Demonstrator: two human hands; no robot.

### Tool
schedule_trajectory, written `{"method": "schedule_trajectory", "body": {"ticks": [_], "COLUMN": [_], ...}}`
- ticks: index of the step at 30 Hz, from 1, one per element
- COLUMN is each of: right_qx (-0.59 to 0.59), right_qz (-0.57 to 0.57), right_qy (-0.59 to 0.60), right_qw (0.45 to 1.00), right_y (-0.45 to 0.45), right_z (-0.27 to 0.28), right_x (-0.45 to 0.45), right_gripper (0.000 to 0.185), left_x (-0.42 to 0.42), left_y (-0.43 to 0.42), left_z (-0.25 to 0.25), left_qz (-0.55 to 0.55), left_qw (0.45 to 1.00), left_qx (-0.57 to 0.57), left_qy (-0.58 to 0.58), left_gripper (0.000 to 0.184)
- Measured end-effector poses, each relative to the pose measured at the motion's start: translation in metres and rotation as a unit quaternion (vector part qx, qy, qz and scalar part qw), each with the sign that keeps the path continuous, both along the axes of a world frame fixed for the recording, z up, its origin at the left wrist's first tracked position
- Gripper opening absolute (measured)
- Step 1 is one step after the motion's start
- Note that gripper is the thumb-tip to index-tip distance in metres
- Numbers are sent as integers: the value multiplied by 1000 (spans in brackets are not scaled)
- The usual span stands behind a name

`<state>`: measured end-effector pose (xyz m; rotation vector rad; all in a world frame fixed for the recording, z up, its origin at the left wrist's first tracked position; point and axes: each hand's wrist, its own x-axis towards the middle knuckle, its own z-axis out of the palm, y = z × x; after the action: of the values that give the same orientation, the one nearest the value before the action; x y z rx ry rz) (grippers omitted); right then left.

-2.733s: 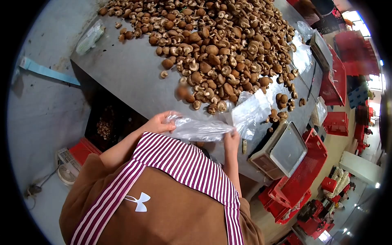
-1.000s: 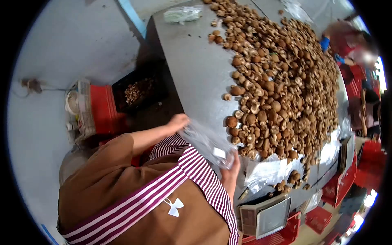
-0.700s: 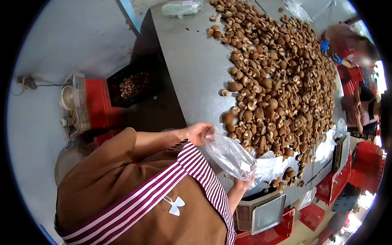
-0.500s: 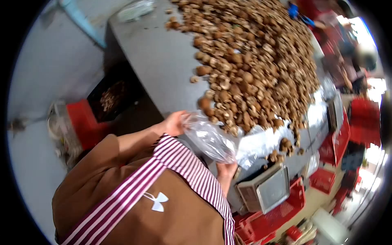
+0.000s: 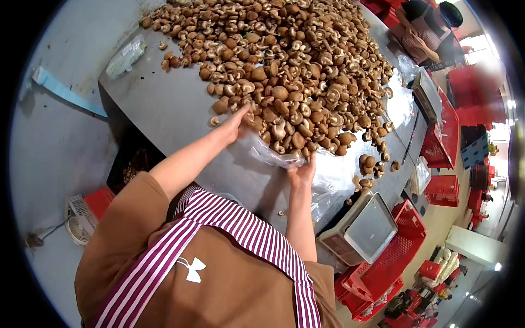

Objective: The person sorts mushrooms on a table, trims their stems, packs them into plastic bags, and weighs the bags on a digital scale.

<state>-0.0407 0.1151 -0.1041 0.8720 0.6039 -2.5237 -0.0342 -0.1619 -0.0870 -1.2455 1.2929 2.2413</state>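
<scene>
A clear plastic bag (image 5: 269,154) is stretched between my two hands at the near edge of a large heap of brown mushrooms (image 5: 306,71). My left hand (image 5: 238,123) grips the bag's left end, its fingertips close against mushrooms. At the other end, my right hand (image 5: 302,174) is closed on the bag's rim, with its fingers pointing toward the heap. Some mushrooms lie right behind the bag; whether any are inside it I cannot tell. More clear plastic (image 5: 331,177) lies on the table to the right of my right hand.
The mushrooms lie on a grey metal table (image 5: 169,109). A scale with a metal tray (image 5: 372,227) stands at the right, near a red crate (image 5: 396,246). A packet (image 5: 126,56) lies at the far left corner. Another person (image 5: 424,33) is at the far right side.
Both hands have moved forward from near my body to the edge of the mushroom heap, carrying the bag with them. The camera view has shifted too.
</scene>
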Motion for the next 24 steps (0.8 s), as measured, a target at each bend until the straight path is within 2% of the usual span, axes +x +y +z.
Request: {"method": "schedule_trajectory", "body": {"ticks": [1, 2, 4, 5, 6, 8, 9, 10, 11, 12, 13, 14, 15, 17, 18, 19, 20, 21, 22, 24], "right_qx": [15, 14, 165, 168, 167, 176, 216, 343, 295, 245, 276, 253, 271, 341, 391, 355, 355, 287, 216, 233], "right_qz": [18, 18, 131, 133, 130, 93, 137, 182, 223, 265, 286, 275, 275, 283, 295, 385, 387, 379, 370, 383], "right_qy": [-8, -5, 2, 47, 46, -8, 19, 3, 37, 68, 43, 23, 24, 47, 69, 97, 93, 70, 51, 45], "right_qw": [1000, 1000, 978, 976, 976, 980, 966, 921, 928, 930, 917, 927, 922, 895, 869, 846, 846, 877, 902, 893], "right_y": [2, 4, 10, 0, 0, 3, 8, 1, 6, 10, 11, 17, 12, -2, -6, 3, 11, 16, 17, 10], "right_z": [1, 6, 25, 49, 48, 40, 17, 13, 14, 24, 47, 45, 32, 22, 28, 46, 49, 52, 52, 37], "right_x": [-8, -11, -11, -9, -16, -24, -28, -32, -35, -36, -40, -44, -50, -56, -55, -56, -57, -60, -67, -74], "right_gripper": [54, 54, 54, 51, 51, 53, 57, 64, 64, 65, 67, 69, 68, 66, 65, 68, 68, 72, 77, 80], "left_x": [-6, -9, -13, -9, -6, -12, -13, -17, -22, -21, -21, -22, -24, -31, -30, -29, -26, -30, -39, -47], "left_y": [0, 1, -4, -7, -8, 0, 2, 0, -2, -1, -8, -15, -11, 4, 1, 2, 2, -8, -14, -18], "left_z": [0, -6, -32, -22, 5, 17, 7, -5, -17, -6, 19, 40, 35, 14, 4, 8, 12, 23, 22, 14], "left_qz": [-29, -29, -94, -82, -37, 0, -5, -123, -235, -197, -184, -168, -169, -219, -354, -354, -353, -355, -354, -289], "left_qw": [999, 999, 994, 993, 984, 990, 990, 988, 963, 972, 976, 972, 972, 974, 913, 924, 931, 933, 934, 957], "left_qx": [26, 25, -48, 11, 154, 136, 139, 45, -52, -54, 38, 127, 125, -42, -142, -89, -35, 0, -4, -16], "left_qy": [21, 23, 29, 88, 82, 35, 31, 76, 122, 117, 111, 106, 106, 46, 148, 117, 85, 52, 53, -3], "left_gripper": [57, 57, 54, 53, 66, 64, 64, 65, 67, 59, 59, 58, 58, 60, 62, 60, 58, 54, 54, 51]}}
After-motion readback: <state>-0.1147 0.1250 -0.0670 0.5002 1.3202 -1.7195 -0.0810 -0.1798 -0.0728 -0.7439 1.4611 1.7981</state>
